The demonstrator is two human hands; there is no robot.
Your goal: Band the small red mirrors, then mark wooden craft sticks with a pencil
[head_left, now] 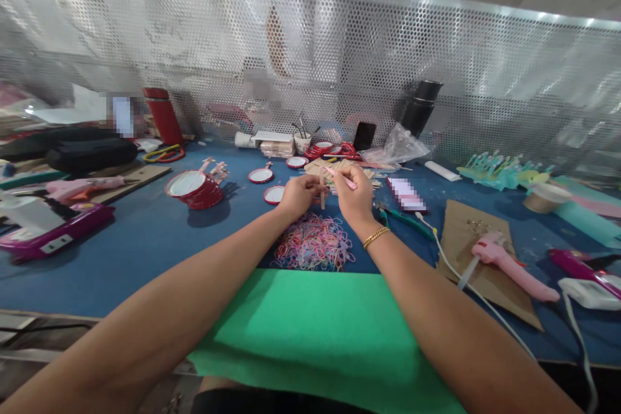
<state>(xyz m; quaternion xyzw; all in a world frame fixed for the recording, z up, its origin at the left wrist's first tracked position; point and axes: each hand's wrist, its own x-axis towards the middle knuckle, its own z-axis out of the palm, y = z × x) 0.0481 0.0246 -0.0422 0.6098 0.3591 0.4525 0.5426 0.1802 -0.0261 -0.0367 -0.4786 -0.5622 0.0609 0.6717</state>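
Observation:
Above a pile of small multicoloured rubber bands [314,244], both my hands work close together. My left hand [299,194] pinches a thin, flat wooden stick [323,198], held upright. In my right hand [355,194] is a slim pink pen-like tool [345,178], its tip near the top of the stick. Exactly what the tip touches is too small to make out. Behind my hands lies a heap of pale wooden sticks [376,173]. A red-rimmed white disc [274,195] lies just left of my left hand.
A stack of red-rimmed discs [196,191] stands left. Pliers [410,218] and a phone [407,195] lie right, with a pink glue gun [509,262] on cardboard [456,223]. Green sheet [315,310] covers the front; perforated metal panel [194,32] stands behind.

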